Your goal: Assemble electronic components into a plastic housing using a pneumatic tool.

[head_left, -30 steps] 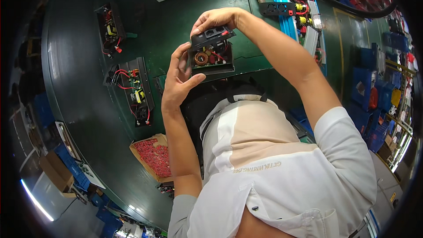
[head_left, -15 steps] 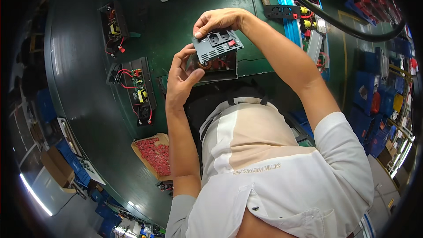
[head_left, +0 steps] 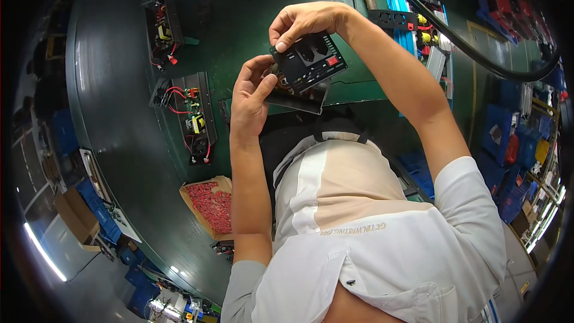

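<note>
My right hand (head_left: 305,21) pinches the left corner of a black slotted end panel (head_left: 293,67) between thumb and fingers. The panel carries two socket openings and a red switch (head_left: 332,60). Tilted beneath it sits a dark, open metal housing (head_left: 308,101) with a copper coil partly showing inside. Curled around the housing's left end is my left hand (head_left: 251,96), thumb in front and fingers behind. Its fingertips are close to the coil and the panel's lower left corner. The panel hides most of the housing's inside, and the two parts stand at different angles.
Two open units with circuit boards, an upper one (head_left: 161,33) and a lower one (head_left: 194,116), lie on the green bench to the left. A carton of small red parts (head_left: 206,206) is near my left forearm. Blue-finned units (head_left: 402,30) and a black cable (head_left: 472,66) are at right.
The panel has moved right and tilted, its face now darker. The housing has turned, its right end swinging nearer to me. My left hand has shifted slightly up and right with it.
</note>
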A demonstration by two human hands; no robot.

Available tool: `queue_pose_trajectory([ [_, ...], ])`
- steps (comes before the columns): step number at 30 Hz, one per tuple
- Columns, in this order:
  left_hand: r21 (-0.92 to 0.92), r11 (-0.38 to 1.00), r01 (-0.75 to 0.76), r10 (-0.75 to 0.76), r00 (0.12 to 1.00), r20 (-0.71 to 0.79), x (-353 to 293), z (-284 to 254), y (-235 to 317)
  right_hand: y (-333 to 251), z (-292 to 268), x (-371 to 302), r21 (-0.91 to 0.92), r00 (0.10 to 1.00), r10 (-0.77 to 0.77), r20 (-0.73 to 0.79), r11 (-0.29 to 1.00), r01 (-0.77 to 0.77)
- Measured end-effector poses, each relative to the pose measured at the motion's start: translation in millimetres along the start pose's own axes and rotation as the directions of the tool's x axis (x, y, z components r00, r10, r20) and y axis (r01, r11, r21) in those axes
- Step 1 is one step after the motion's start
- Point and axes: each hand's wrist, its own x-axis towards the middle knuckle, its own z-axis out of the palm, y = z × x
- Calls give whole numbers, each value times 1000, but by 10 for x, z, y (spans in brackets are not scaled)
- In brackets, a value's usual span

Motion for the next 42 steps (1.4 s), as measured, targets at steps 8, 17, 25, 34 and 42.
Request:
queue_pose_trajectory([
  [8, 129, 992, -1, 13, 996, -91, 35, 9, 20, -81, -34, -5, -36, 1000, 18, -15, 999, -19],
  [17, 117, 993, 22, -16, 999, -50, 55, 16, 11, -274, 61, 83, -168, 995, 7, 100, 986, 10],
  [25, 7, 1000, -20, 21, 999, -47, 60, 11, -57, -279, 46, 90, -202, 997, -10, 78, 979, 26],
  [34, 2, 998, -64, 64, 995, -82, 18, 53, -81, -347, 29, 126, -258, 992, -1, 123, 965, 33],
  [42, 8, 984, -176, 174, 959, -223, -55, 158, -155, -510, 238, 88, -564, 999, -53, 6, 824, 47],
])
